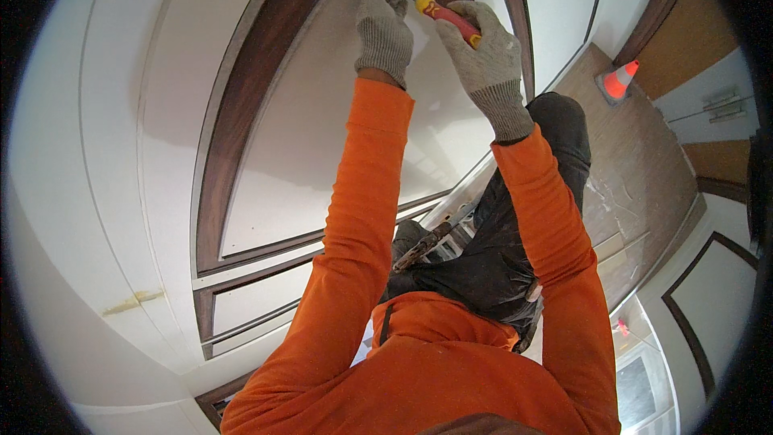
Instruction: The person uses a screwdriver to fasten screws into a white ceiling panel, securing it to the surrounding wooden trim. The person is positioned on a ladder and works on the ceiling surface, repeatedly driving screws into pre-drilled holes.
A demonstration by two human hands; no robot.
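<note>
My right hand (493, 55), in a pale grey knit glove, is wrapped round a screwdriver (451, 19) with a red and yellow handle. Its thin shaft points up and to the left, toward my left hand (382, 36). That hand wears the same kind of glove and is raised against a white panel (322, 145) with a dark brown wooden frame (233, 153). The left fingers are curled by the screwdriver's tip. What they pinch, if anything, is too small and blurred to name.
An orange and white cone (620, 80) stands on the brown floor (612, 153) to the right. Below me, between my dark-trousered legs, a metal thing like part of a ladder (439, 242) shows. White wall panels (121, 113) rise on the left.
</note>
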